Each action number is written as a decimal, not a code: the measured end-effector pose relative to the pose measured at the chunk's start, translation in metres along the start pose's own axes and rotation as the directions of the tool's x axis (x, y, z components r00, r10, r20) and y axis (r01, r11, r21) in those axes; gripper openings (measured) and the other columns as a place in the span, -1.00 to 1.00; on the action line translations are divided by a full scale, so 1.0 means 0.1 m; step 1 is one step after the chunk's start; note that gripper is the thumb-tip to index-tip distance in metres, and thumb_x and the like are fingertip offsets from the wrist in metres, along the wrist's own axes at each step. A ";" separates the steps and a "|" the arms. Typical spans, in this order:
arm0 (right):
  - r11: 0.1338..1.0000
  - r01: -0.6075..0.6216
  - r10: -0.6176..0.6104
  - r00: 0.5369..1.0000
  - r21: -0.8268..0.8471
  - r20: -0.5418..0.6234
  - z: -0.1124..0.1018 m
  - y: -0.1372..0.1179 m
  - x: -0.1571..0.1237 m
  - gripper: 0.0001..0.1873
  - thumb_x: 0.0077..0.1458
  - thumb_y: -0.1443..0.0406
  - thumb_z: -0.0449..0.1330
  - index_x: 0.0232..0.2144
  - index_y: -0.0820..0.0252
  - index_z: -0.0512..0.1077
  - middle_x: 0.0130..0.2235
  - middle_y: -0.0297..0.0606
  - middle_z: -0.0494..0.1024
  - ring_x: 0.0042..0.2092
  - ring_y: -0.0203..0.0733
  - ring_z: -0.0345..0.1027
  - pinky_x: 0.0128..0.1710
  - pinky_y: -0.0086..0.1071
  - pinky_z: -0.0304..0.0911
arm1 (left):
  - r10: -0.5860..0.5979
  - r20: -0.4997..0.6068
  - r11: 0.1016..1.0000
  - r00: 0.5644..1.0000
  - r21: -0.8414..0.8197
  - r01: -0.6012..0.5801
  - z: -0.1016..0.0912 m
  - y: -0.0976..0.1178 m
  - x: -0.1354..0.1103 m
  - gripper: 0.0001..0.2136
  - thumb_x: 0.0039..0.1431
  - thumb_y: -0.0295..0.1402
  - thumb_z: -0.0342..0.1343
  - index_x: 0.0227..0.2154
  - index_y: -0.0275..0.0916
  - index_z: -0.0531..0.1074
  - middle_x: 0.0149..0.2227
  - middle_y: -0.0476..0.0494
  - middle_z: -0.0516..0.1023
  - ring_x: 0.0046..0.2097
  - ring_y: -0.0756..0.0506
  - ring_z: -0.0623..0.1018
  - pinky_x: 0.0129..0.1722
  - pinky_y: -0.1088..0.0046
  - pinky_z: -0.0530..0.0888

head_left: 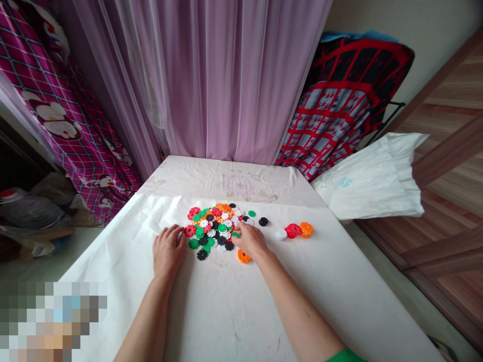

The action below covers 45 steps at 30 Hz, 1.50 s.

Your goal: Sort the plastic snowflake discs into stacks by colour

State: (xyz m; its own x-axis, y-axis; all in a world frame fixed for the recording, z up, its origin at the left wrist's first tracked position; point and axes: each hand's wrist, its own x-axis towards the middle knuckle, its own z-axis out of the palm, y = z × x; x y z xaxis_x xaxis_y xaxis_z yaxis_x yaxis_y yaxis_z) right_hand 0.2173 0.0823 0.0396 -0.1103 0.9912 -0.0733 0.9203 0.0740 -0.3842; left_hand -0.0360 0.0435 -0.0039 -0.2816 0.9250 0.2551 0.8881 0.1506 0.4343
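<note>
A mixed pile of snowflake discs (pixel 222 227), notched plastic rounds in red, green, white, black and orange, lies on the white-covered table. My left hand (pixel 168 250) rests on the cloth at the pile's left edge, fingers loosely bent and apart. Its fingertips are close to a red disc (pixel 189 231), and nothing shows in its grasp. At the pile's right side is my right hand (pixel 249 239), thumb and forefinger apart around a green disc (pixel 236 234); whether they touch it is unclear. An orange disc (pixel 244 256) lies just below that hand.
Right of the pile, white, red and orange discs (pixel 293 231) sit together in a row. A black disc (pixel 263 221) and a green disc (pixel 252 213) lie apart. A white bag (pixel 377 176) stands beyond the table's right edge. Purple curtains (pixel 234 80) hang behind the table.
</note>
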 end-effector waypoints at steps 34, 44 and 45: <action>0.984 0.089 -0.094 0.995 -0.156 -0.021 -0.49 0.57 0.82 -0.64 0.04 0.35 0.23 -0.07 0.04 0.50 -0.04 -0.28 0.60 -0.02 -0.14 0.44 -0.09 -0.37 0.24 | -0.017 -0.001 0.999 1.000 -0.043 0.017 0.01 -0.01 0.01 -0.65 0.27 -0.11 -0.09 -0.13 -0.06 0.56 0.13 -0.13 0.52 0.23 -0.31 0.37 0.22 -0.03 0.22; 0.960 0.224 -0.237 0.970 0.170 0.058 -0.29 0.40 -0.36 -0.23 -0.11 0.19 0.37 0.19 0.00 0.30 0.00 -0.23 0.54 -0.03 -0.09 0.41 -0.08 -0.31 0.27 | -0.026 0.049 0.999 0.998 -0.032 0.027 -0.03 0.02 0.01 -0.63 0.29 -0.12 -0.12 -0.10 -0.07 0.55 0.16 -0.13 0.50 0.26 -0.32 0.34 0.24 -0.06 0.19; 0.962 0.236 -0.244 0.969 0.134 0.044 -0.22 0.38 -0.45 -0.17 -0.14 0.19 0.38 0.22 0.02 0.27 0.01 -0.19 0.53 0.01 -0.05 0.39 -0.04 -0.27 0.26 | -0.025 0.049 0.999 0.998 -0.034 0.027 -0.03 0.02 0.01 -0.63 0.29 -0.12 -0.12 -0.10 -0.07 0.55 0.16 -0.13 0.50 0.26 -0.32 0.34 0.24 -0.06 0.19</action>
State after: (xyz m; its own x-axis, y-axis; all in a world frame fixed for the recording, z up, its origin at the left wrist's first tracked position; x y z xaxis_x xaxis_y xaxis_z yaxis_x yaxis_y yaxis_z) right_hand 0.2658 0.0426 0.0482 -0.3478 0.9374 -0.0182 0.8093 0.2904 -0.5105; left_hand -0.0354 0.0441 0.0003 -0.2855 0.9370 0.2013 0.8673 0.1632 0.4702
